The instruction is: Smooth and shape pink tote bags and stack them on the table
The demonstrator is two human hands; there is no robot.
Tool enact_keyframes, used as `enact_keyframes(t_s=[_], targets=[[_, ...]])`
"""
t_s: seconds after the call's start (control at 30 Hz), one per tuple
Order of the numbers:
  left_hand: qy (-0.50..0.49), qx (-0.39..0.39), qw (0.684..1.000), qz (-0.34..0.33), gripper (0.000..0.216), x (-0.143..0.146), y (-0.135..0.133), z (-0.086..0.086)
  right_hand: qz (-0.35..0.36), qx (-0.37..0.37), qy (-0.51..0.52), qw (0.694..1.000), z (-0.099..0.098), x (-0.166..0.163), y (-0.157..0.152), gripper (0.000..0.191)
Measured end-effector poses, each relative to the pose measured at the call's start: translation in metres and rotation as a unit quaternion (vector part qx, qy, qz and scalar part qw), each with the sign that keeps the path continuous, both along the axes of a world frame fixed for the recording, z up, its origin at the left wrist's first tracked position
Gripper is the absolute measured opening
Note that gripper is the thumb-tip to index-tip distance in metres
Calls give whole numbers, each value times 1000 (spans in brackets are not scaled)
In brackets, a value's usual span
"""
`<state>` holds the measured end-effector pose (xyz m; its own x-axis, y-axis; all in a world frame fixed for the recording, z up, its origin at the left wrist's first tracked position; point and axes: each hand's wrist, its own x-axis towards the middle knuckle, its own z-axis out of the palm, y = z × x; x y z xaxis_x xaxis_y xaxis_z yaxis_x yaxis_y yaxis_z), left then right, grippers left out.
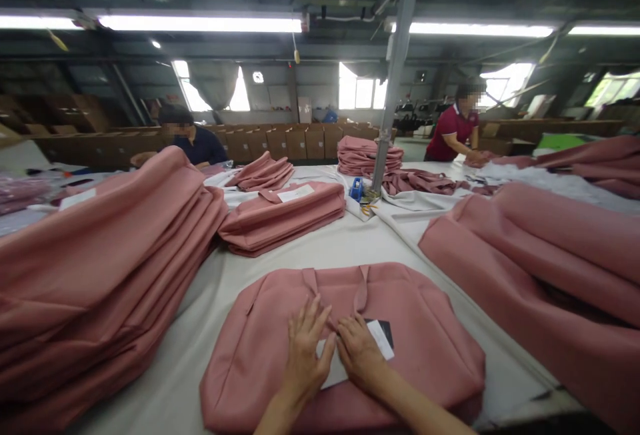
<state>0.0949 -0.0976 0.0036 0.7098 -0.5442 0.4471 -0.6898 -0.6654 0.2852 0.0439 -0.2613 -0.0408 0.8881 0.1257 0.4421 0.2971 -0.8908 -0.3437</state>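
A pink handbag (430,328) lies flat in front of me, its two handle straps (361,288) folded down over its front. My left hand (306,348) rests on the bag with fingers stretched out, its fingertips at one strap. Close beside it, my right hand (361,355) has its fingers bent and drawn together at the strap's lower end; what they hold is hidden. A light card (334,372) shows partly beneath both hands. Past the right hand lie a white slip of paper (381,340) and a dark card (387,332) on the bag.
Tall piles of pink bags flank me at left (100,255) and right (540,248). Beyond lies a smaller bag stack (285,218) with a paper on top. A metal post (393,82), a blue tape dispenser (357,189) and yellow-handled scissors (369,209) stand farther back. Two people work across the table.
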Motion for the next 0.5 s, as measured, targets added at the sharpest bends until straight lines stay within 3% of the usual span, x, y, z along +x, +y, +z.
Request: enact_keyframes(t_s=[0.1, 0.23, 0.37, 0.43, 0.5], targets=[[66, 73, 995, -4, 56, 14, -11, 6, 1, -17, 17, 1000, 8, 1, 2, 38], [139, 172, 975, -3, 65, 25, -10, -22, -22, -93, 35, 995, 30, -4, -22, 54], [178, 180, 967, 0, 71, 26, -4, -36, -229, -180, 23, 956, 46, -30, -93, 51], [203, 168, 965, 3, 74, 25, -4, -35, -342, -193, 36, 919, 35, -49, -131, 53], [222, 154, 963, 2, 76, 25, -5, -35, -402, -173, 51, 898, 12, -66, -158, 58]])
